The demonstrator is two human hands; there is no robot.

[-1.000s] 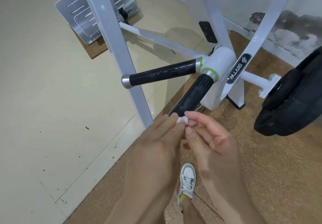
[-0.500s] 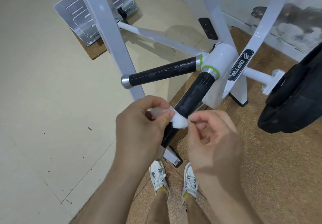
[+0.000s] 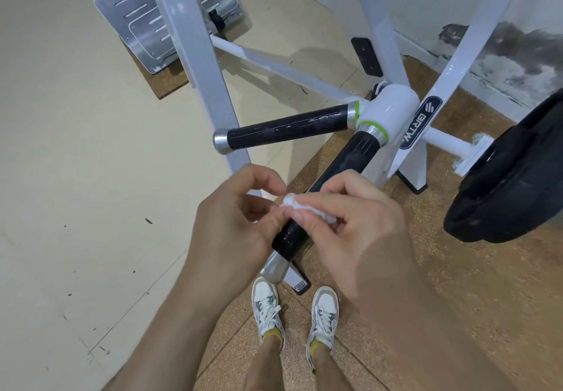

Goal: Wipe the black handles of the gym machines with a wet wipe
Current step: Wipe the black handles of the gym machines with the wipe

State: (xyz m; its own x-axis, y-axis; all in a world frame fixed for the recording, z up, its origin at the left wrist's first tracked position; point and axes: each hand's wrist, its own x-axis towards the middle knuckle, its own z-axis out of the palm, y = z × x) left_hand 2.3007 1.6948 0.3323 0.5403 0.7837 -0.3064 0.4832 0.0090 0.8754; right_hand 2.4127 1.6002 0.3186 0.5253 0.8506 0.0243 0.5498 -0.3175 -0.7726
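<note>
Both hands pinch crumpled wet wipe (image 3: 300,208) above near black handle (image 3: 332,189): left hand (image 3: 237,217), right hand (image 3: 359,226). White frame badge (image 3: 422,127) reads "BRTW" (sideways).

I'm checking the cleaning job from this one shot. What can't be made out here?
- Head view: middle of the near black foam handle, covered by both hands.
- Small crumpled white wet wipe: mostly hidden by right hand and left hand fingers.
- Black weight plate: cut off by the right edge.
</note>
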